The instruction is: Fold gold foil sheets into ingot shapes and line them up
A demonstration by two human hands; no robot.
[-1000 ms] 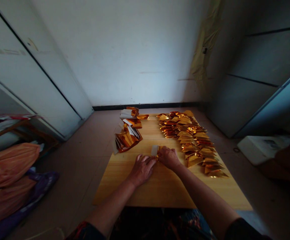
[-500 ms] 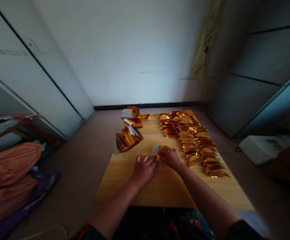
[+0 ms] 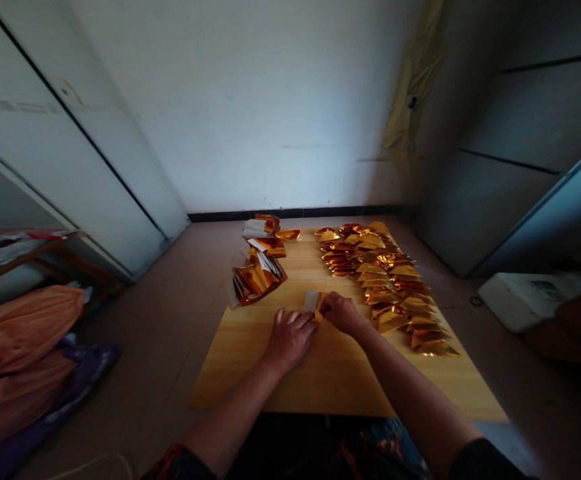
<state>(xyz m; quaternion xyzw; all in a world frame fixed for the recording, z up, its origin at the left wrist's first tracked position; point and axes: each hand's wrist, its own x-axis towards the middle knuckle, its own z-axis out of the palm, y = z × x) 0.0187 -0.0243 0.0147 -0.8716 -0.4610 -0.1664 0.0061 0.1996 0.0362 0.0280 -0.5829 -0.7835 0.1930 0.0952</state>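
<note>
Between my left hand (image 3: pixel 290 340) and my right hand (image 3: pixel 341 313), both pinching it, is a small gold foil piece (image 3: pixel 317 307) with a white paper strip (image 3: pixel 311 301) standing at its far edge. My fingers hide most of the foil. To the right, on the wooden board (image 3: pixel 250 380), lie overlapping rows of folded gold foil triangles (image 3: pixel 385 280). Loose stacks of gold foil with white paper (image 3: pixel 257 279) sit beyond my left hand.
The board rests low on a tiled floor, with a wall (image 3: pixel 270 113) beyond it. White cabinet doors (image 3: pixel 90 140) stand to the left. Orange and purple bags (image 3: pixel 15 340) lie at the left, and a white box (image 3: pixel 525 300) is at the right.
My left hand has shifted slightly right toward my right hand. The foil piece between them shows a little more gold beside my right hand.
</note>
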